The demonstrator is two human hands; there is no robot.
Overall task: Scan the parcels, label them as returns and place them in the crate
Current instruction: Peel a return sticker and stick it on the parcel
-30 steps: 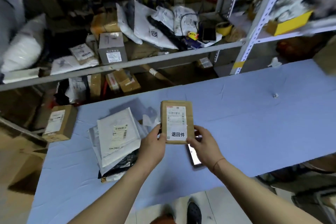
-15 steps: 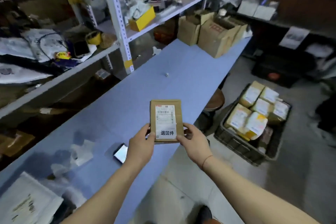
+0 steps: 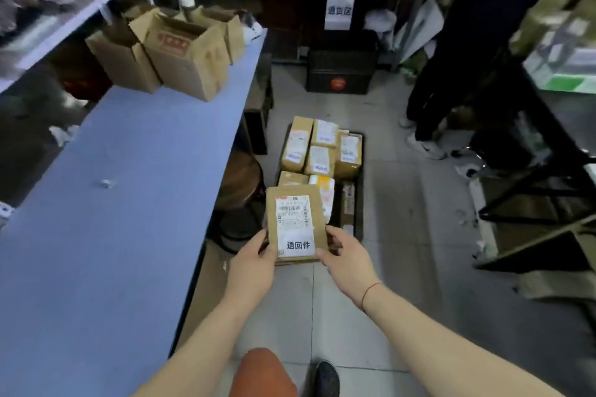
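- Left hand (image 3: pixel 250 263): fingers curl around the lower left edge of the parcel (image 3: pixel 295 222), thumb on its front face.
- Right hand (image 3: pixel 350 263): fingers grip the lower right edge of the same parcel; a thin red cord circles the wrist.
- The parcel is a flat brown carton held in the air, label side up, above the near end of the crate (image 3: pixel 358 203). It carries a printed barcode label and a white sticker (image 3: pixel 298 245) with three dark characters.
- The crate is dark and stands on the floor (image 3: pixel 403 267) of grey tiles, right of the worktop (image 3: pixel 113 219). It holds several brown labelled parcels laid close together.
- The worktop has a blue covering. Open cardboard boxes (image 3: pixel 180 51) stand at its far end.
- A round dark stool (image 3: pixel 240 180) stands between worktop and crate.
- White metal shelving (image 3: pixel 74 16) rises behind the worktop.
- A dark bin (image 3: pixel 342 69) stands against the far wall beneath a white paper sign (image 3: pixel 338 11).
- Another person's legs (image 3: pixel 429 100) stand to the right.
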